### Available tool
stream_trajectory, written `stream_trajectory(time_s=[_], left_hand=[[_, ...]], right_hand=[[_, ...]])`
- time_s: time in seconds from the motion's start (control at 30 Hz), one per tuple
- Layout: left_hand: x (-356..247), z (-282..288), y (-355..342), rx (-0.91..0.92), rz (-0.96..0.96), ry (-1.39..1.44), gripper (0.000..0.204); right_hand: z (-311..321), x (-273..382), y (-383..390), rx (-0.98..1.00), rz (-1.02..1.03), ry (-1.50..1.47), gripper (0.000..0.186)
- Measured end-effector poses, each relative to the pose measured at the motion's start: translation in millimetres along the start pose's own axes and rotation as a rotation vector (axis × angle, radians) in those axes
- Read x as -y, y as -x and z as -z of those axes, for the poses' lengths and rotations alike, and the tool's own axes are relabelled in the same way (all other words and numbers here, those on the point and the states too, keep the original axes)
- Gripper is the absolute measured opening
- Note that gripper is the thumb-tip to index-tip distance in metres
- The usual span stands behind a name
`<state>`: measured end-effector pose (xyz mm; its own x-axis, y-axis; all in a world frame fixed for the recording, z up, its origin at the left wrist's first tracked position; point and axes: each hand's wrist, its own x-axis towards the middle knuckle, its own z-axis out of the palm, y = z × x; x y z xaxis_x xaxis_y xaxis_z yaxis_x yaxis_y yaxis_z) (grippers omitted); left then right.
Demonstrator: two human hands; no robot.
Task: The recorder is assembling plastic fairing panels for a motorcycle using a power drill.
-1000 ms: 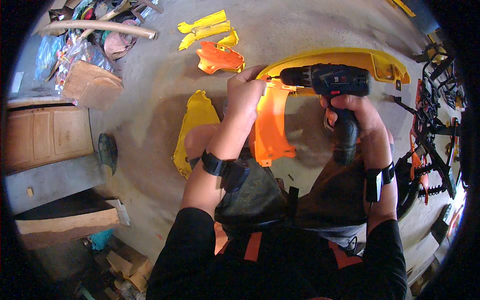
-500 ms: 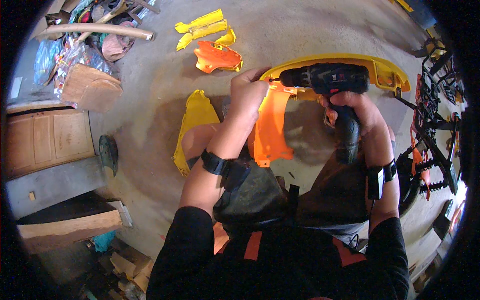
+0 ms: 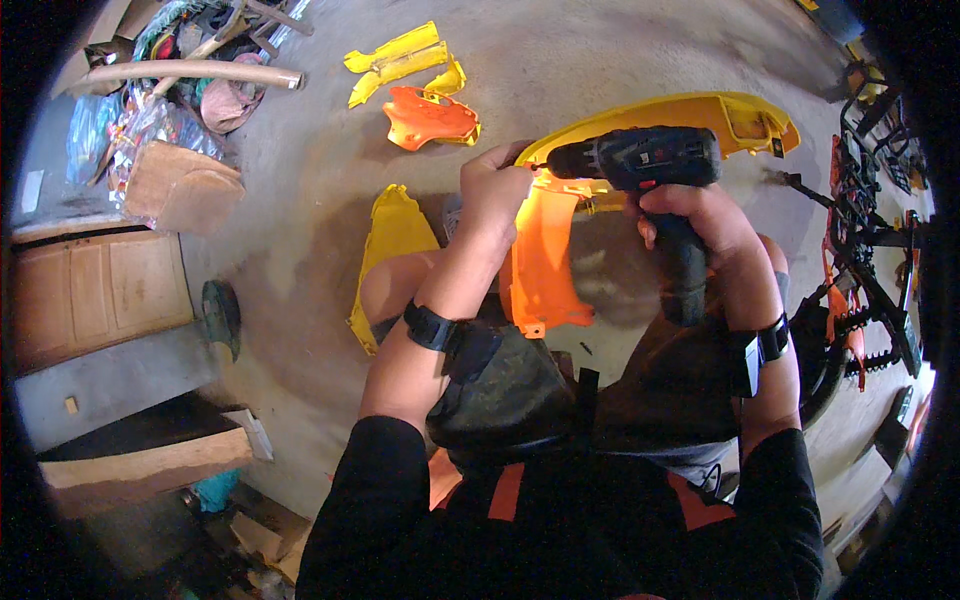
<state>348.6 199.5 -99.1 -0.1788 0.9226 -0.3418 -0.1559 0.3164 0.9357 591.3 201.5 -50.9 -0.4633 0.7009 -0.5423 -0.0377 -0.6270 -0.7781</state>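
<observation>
My right hand (image 3: 706, 218) is wrapped around the grip of a black cordless drill (image 3: 655, 158). The drill lies level, its bit pointing left at the corner where a long curved yellow plastic panel (image 3: 640, 115) meets an orange plastic panel (image 3: 548, 262). A light from the drill brightens that joint. My left hand (image 3: 494, 190) pinches this corner, fingers closed on the panels close to the bit tip. The orange panel hangs down toward my lap, while the yellow one arches away to the right behind the drill. Whether a screw sits at the tip is too small to tell.
Another yellow panel (image 3: 398, 232) lies on the floor beside my left knee. Farther off rest an orange cover (image 3: 428, 117) and some yellow pieces (image 3: 400, 58). Wooden drawers (image 3: 105, 290) and clutter line the left; black frame parts (image 3: 860, 235) are on the right.
The drill and the far end of the yellow panel have shifted slightly left. My right hand moved with the drill; my left hand keeps its hold on the corner.
</observation>
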Motion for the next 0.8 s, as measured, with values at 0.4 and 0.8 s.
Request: stream_trajectory(time_s=[0.4, 0.8], left_hand=[[9.1, -7.7, -1.0, -0.026, 0.016, -0.066, 0.044], [31.2, -13.3, -5.2, -0.037, 0.053, -0.068, 0.041]], right_hand=[[4.7, -8.0, -4.7, 0.019, 0.052, 0.115, 0.022], [-2.9, 6.6, 2.3, 0.014, 0.104, 0.306, 0.023]])
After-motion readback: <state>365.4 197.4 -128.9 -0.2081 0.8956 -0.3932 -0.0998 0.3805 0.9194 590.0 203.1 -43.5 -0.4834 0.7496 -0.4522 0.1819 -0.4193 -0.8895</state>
